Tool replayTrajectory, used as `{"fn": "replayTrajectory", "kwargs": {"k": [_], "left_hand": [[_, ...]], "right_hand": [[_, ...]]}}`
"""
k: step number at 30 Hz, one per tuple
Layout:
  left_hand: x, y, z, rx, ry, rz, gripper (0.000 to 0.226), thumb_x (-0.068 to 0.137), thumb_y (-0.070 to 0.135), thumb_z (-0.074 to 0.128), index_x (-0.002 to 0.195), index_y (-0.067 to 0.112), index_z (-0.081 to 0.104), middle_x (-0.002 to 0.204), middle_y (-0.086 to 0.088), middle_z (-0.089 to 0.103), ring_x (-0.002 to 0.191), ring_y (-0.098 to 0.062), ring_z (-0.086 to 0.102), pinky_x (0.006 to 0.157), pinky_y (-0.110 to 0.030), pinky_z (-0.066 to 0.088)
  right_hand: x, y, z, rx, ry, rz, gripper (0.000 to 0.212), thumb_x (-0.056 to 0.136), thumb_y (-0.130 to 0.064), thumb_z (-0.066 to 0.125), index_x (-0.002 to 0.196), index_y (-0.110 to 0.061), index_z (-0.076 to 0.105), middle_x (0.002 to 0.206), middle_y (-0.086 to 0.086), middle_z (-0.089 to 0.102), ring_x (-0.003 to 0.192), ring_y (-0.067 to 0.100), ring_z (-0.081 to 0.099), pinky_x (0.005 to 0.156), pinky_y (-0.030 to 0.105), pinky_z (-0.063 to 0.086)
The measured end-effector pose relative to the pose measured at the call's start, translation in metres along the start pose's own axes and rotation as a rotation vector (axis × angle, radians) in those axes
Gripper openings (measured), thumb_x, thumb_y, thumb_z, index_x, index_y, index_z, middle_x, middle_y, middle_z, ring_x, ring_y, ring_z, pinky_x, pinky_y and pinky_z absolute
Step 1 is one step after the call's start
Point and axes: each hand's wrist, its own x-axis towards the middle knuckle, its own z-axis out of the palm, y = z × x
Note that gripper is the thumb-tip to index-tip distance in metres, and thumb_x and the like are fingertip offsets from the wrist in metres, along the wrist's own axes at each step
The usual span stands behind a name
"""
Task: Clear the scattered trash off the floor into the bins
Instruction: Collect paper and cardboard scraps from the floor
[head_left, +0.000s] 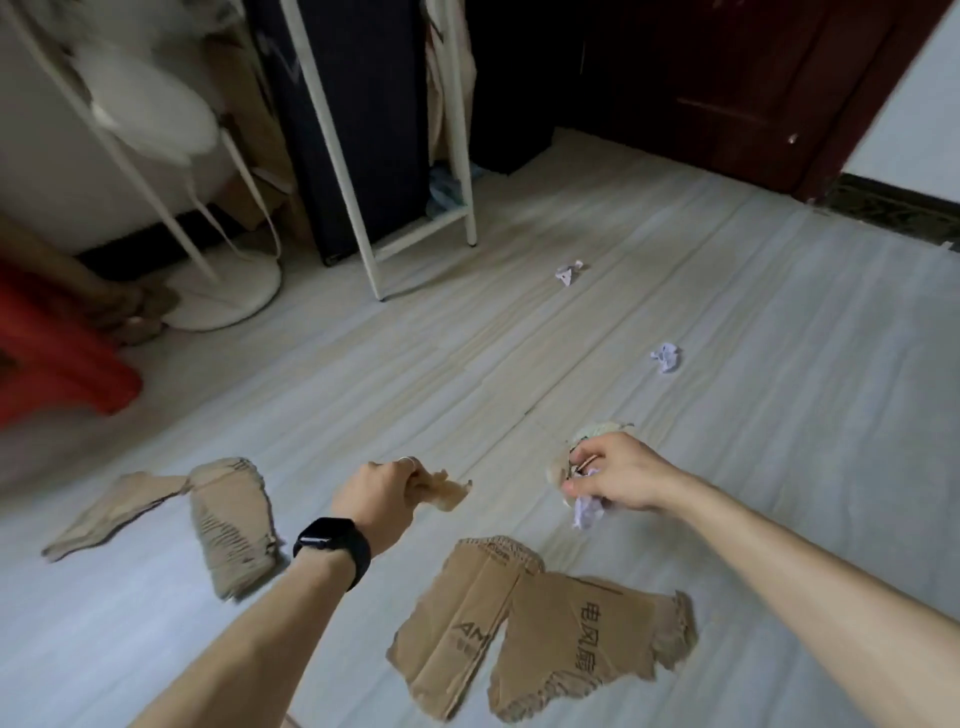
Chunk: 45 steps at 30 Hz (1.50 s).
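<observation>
Lying at the floor's (779, 364) left edge is a red plastic object (57, 358), blurred, its kind unclear. Beyond it, near the floor's far left corner, stands a white pedestal fan (228, 296), and just right of the fan a white rack frame (363, 208) stands before a dark cabinet.

On the near left part of the floor lies a torn cardboard piece (228, 525), corrugated side up, touching a flatter brown flap at its left.

To the right, the left hand (379, 499), with a black watch (332, 545) on its wrist, is raised above the floor. Its fingers are curled tight on a small cardboard scrap (447, 491), which juts out to the right of the knuckles.

Below and between the two forearms, near the floor's front edge, lies a large printed cardboard sheet (540, 629), flat, creased down its middle and ragged along its lower and right edges.

The right hand (618, 473) is held above the floor. Its fingers are bent round a bundle of trash: a wad of pale paper (587, 512) hangs beneath the thumb, and torn cardboard bits (600, 434) show beyond the fingertips.

Two crumpled paper balls remain on the floor, well apart. The nearer ball (666, 357) lies beyond the right hand, and the farther ball (569, 273) lies near the rack's foot.

At the floor's far right edge stands a dark red door (753, 88).
</observation>
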Motion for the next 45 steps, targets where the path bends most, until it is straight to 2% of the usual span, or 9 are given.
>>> {"fn": "replayTrajectory", "kwargs": {"k": [9,13,16,21,26,30,37,42,45], "left_hand": [[-0.227,-0.059,-0.187,-0.068,0.358,-0.134,0.011,0.09,0.024,0.061,0.094,0.031,0.068,0.084,0.008,0.071,0.071,-0.017,0.065,0.065,-0.034,0.055],[-0.366,-0.099,-0.237,-0.017,0.522,-0.26,0.006,0.089,0.027,0.064,0.093,0.027,0.068,0.084,0.004,0.072,0.075,-0.023,0.065,0.066,-0.034,0.053],[-0.436,-0.12,-0.25,-0.008,0.582,-0.339,0.008,0.09,0.027,0.064,0.095,0.026,0.07,0.087,0.002,0.072,0.075,-0.024,0.065,0.067,-0.035,0.053],[-0.553,-0.157,-0.259,0.027,0.719,-0.541,0.009,0.09,0.025,0.067,0.098,0.022,0.071,0.088,-0.001,0.073,0.072,-0.023,0.065,0.061,-0.03,0.05],[-0.657,-0.19,-0.248,0.013,0.84,-0.792,0.006,0.087,0.032,0.071,0.091,0.029,0.07,0.082,0.004,0.071,0.074,-0.023,0.065,0.058,-0.029,0.045],[-0.713,-0.222,-0.222,-0.032,0.85,-0.948,0.01,0.086,0.041,0.069,0.09,0.032,0.067,0.079,0.008,0.07,0.073,-0.02,0.064,0.06,-0.034,0.053],[-0.826,-0.27,-0.156,-0.079,0.814,-1.235,0.013,0.085,0.037,0.064,0.097,0.034,0.067,0.09,0.004,0.073,0.087,-0.024,0.068,0.069,-0.032,0.053],[-0.913,-0.266,-0.11,-0.108,0.917,-1.468,0.014,0.084,0.018,0.065,0.094,0.021,0.074,0.091,-0.008,0.073,0.092,-0.031,0.067,0.076,-0.036,0.051],[-0.95,-0.266,-0.078,-0.122,0.856,-1.687,0.012,0.084,0.033,0.058,0.089,0.027,0.067,0.091,-0.005,0.071,0.091,-0.031,0.065,0.067,-0.033,0.047]], "right_hand": [[-0.174,-0.213,0.041,-0.173,0.06,-0.397,0.026,0.075,-0.026,0.078,0.085,-0.021,0.054,0.074,0.0,0.067,0.056,0.009,0.058,0.046,0.015,0.041],[-0.261,-0.285,0.103,-0.138,0.008,-0.613,0.024,0.073,-0.023,0.074,0.089,-0.031,0.059,0.081,-0.003,0.069,0.073,0.014,0.064,0.062,0.026,0.055],[-0.295,-0.313,0.142,-0.175,-0.077,-0.74,0.024,0.075,-0.025,0.071,0.096,-0.038,0.071,0.093,-0.012,0.07,0.088,0.007,0.064,0.071,0.019,0.049],[-0.358,-0.355,0.213,-0.231,-0.198,-0.92,0.006,0.081,-0.031,0.073,0.08,-0.035,0.077,0.072,-0.017,0.072,0.071,-0.01,0.061,0.059,0.005,0.04],[-0.398,-0.392,0.293,-0.209,-0.375,-1.051,0.011,0.081,-0.033,0.078,0.081,-0.022,0.08,0.081,-0.011,0.07,0.094,-0.002,0.057,0.082,0.019,0.047],[-0.424,-0.403,0.35,-0.184,-0.567,-1.059,0.008,0.088,-0.028,0.072,0.086,-0.02,0.075,0.063,-0.002,0.073,0.058,-0.004,0.062,0.055,0.013,0.044],[-0.478,-0.414,0.473,-0.023,-0.764,-1.028,0.01,0.082,-0.016,0.079,0.081,-0.026,0.078,0.08,-0.005,0.077,0.08,0.013,0.073,0.075,0.032,0.057],[-0.548,-0.416,0.56,0.085,-1.017,-0.886,0.013,0.082,-0.01,0.077,0.095,-0.012,0.078,0.084,0.002,0.077,0.074,0.011,0.068,0.063,0.016,0.051],[-0.6,-0.416,0.607,0.182,-1.152,-0.776,0.013,0.084,-0.009,0.075,0.097,-0.009,0.077,0.081,0.005,0.076,0.067,0.009,0.064,0.057,0.017,0.047]]}}
